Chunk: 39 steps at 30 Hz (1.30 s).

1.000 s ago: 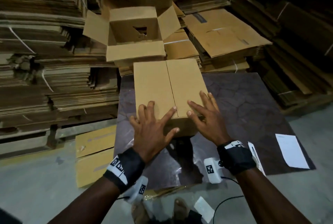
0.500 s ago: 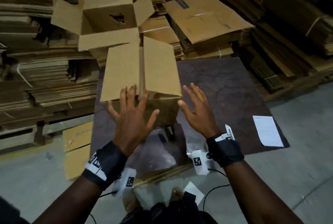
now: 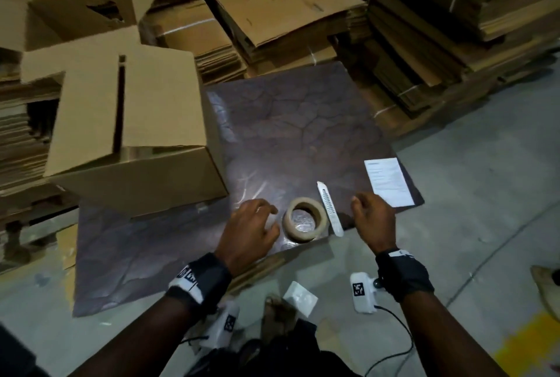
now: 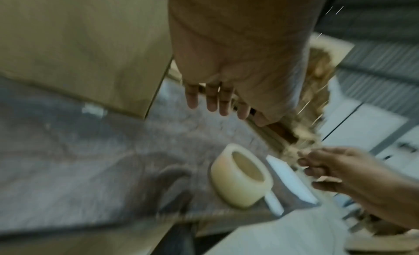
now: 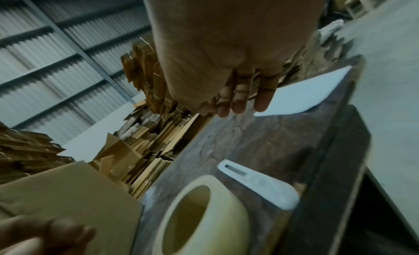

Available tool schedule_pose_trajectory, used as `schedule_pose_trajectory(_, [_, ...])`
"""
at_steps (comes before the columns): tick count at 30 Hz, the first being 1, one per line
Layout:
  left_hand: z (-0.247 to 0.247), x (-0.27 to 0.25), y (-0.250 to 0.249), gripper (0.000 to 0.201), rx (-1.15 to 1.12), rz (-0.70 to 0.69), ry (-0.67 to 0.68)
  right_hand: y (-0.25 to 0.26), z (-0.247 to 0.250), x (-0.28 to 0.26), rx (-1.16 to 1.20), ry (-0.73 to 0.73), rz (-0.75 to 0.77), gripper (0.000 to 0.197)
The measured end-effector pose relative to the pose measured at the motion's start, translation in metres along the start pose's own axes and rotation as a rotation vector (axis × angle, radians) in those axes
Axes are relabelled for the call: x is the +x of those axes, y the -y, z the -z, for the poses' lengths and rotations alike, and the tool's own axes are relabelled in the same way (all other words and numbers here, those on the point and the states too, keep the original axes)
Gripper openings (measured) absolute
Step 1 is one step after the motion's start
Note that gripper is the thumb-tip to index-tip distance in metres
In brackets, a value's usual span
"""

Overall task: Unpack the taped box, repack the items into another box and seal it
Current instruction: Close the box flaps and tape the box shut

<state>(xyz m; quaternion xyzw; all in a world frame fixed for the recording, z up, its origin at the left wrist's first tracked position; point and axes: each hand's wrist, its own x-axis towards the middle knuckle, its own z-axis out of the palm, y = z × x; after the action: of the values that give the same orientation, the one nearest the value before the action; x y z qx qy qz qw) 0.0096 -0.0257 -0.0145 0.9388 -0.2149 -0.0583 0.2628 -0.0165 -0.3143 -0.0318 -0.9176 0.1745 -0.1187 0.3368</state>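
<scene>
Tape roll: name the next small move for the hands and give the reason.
Probably the left hand should close on the tape roll beside it: both hands are empty, and the box has its flaps folded shut with an untaped seam.

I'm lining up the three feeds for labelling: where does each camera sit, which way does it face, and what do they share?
Head: worn high, looking down at the closed box, tape roll, cutter; both hands and forearms show.
Left wrist: looks along the left hand at the tape; the right hand shows too.
Right wrist: looks along the right hand's fingers.
All three share tape and cutter.
</scene>
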Motion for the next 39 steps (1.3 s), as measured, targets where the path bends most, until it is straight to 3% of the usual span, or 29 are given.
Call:
schedule_pose_trajectory(4, [-0.037,0.027,-0.007,0.041,-0.162,0.189,0.226,-0.019,-0.022,-0.013,-0.014,0.17,-0.059,0.028])
schedule_pose_trajectory(7, [-0.057,0.042,-0.01,0.046,-0.277,0.422,0.261,-0.014,-0.043,-0.017,-0.008,0.228,-0.039,0.03])
schedule_pose_trajectory(9, [-0.066,0.049,-0.009,0.027,-0.268,0.469,0.253,-0.009,-0.056,-0.017,-0.037,0.252,-0.039,0.037])
schedule_pose_trajectory(15, [-0.07,0.056,-0.019,0.01,-0.343,0.466,0.24,0.011,-0.077,-0.016,-0.098,0.324,-0.182,0.042])
schedule_pose_trajectory(16, [-0.067,0.056,-0.02,0.017,-0.347,0.45,0.209,0.011,-0.077,-0.016,-0.085,0.321,-0.173,0.038])
schedule_pose_trajectory(18, [-0.06,0.054,-0.021,0.032,-0.31,0.341,0.142,0.011,-0.074,-0.016,-0.021,0.28,-0.119,0.025])
schedule_pose_trajectory(21, [-0.043,0.05,-0.021,0.036,-0.172,0.188,0.111,0.017,-0.064,-0.019,0.155,0.212,-0.033,0.015])
schedule_pose_trajectory(26, [-0.01,0.035,-0.017,0.057,-0.18,0.038,0.095,0.044,-0.045,-0.016,0.327,0.269,0.1,0.017])
schedule_pose_trajectory(28, [0.006,0.027,-0.017,0.065,-0.258,-0.036,0.121,0.053,-0.042,-0.015,0.354,0.299,0.143,0.029])
schedule_pose_trajectory(31, [0.03,0.014,-0.014,0.054,-0.378,-0.123,0.125,0.071,-0.038,-0.017,0.383,0.317,0.245,0.033])
schedule_pose_trajectory(33, [0.046,0.006,-0.01,0.049,-0.46,-0.112,0.152,0.088,-0.034,-0.022,0.44,0.314,0.308,0.031])
schedule_pose_trajectory(36, [0.065,-0.009,-0.005,0.059,-0.683,0.039,0.191,0.111,-0.035,-0.031,0.509,0.273,0.339,0.029])
schedule_pose_trajectory(39, [0.077,-0.024,0.005,0.065,-0.884,0.116,0.12,0.127,-0.042,-0.042,0.561,0.206,0.317,0.025])
